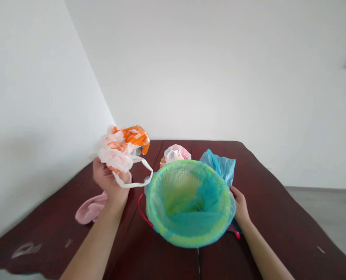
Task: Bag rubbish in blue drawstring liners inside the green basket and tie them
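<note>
My left hand point(110, 179) is closed around a crumpled white and orange plastic bag point(118, 149), raised above the table, with a white handle loop hanging from it. My right hand point(239, 202) grips the right side of a green mesh basket point(152, 190), fingers at its rim. A thin blue plastic bag point(187, 223) lines the basket and folds over its rim. The basket is tipped so its mouth faces me, and I see nothing but the liner inside. A red drawstring point(143, 214) dangles at its left, with another red end at its right.
Behind the basket lie another white and orange plastic bag point(175, 153) and a blue plastic bag point(221, 165). A pink cloth point(91, 209) rests left of my left forearm. The dark red table point(278, 233) meets white walls at the back and left.
</note>
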Available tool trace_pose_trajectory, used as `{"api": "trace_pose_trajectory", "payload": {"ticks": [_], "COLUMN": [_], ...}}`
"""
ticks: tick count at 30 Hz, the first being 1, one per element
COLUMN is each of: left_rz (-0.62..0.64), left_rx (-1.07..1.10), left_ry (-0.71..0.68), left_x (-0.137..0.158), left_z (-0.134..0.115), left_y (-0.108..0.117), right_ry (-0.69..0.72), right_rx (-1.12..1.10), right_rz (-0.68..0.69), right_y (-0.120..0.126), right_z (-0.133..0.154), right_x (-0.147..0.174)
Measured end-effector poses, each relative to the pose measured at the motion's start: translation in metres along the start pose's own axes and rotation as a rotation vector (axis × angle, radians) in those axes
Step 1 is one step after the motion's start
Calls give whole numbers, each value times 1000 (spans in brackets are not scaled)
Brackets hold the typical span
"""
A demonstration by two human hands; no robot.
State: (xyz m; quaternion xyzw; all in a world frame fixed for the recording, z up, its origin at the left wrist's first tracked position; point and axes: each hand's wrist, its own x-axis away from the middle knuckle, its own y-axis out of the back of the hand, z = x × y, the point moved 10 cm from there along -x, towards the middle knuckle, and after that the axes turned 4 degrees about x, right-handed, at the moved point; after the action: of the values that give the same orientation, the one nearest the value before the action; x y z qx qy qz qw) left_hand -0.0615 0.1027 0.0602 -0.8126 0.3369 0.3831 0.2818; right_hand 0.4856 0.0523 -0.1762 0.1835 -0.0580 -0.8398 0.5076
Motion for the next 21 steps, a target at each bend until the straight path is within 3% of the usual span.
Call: {"api": "trace_pose_trajectory", "payload": {"ticks": [2, 5, 7, 9, 12, 17, 21], "left_rz": [37, 267, 504, 791, 1098, 1260, 1323], "left_rx": [22, -48, -121, -167, -241, -398, -333], "left_ry": [-88, -242, -358, -452, -531, -564, -442], "left_x": [-12, -14, -2, 22, 62, 86, 77], "left_z": [-52, -128, -167, -189, -188, -163, -167], "left_y": [9, 2, -17, -44, -79, -110, -103], "right_ry": [4, 7, 6, 5, 11, 34, 43], "right_rx": [1, -8, -14, -15, -8, 14, 20], "right_rz": [-4, -7, -5, -1, 4, -11, -11], "right_y": [0, -1, -2, -3, -4, -4, -5], "right_z": [1, 0, -2, -4, -6, -5, -3], "right_x": [0, 1, 0, 0, -1, 0, 1]}}
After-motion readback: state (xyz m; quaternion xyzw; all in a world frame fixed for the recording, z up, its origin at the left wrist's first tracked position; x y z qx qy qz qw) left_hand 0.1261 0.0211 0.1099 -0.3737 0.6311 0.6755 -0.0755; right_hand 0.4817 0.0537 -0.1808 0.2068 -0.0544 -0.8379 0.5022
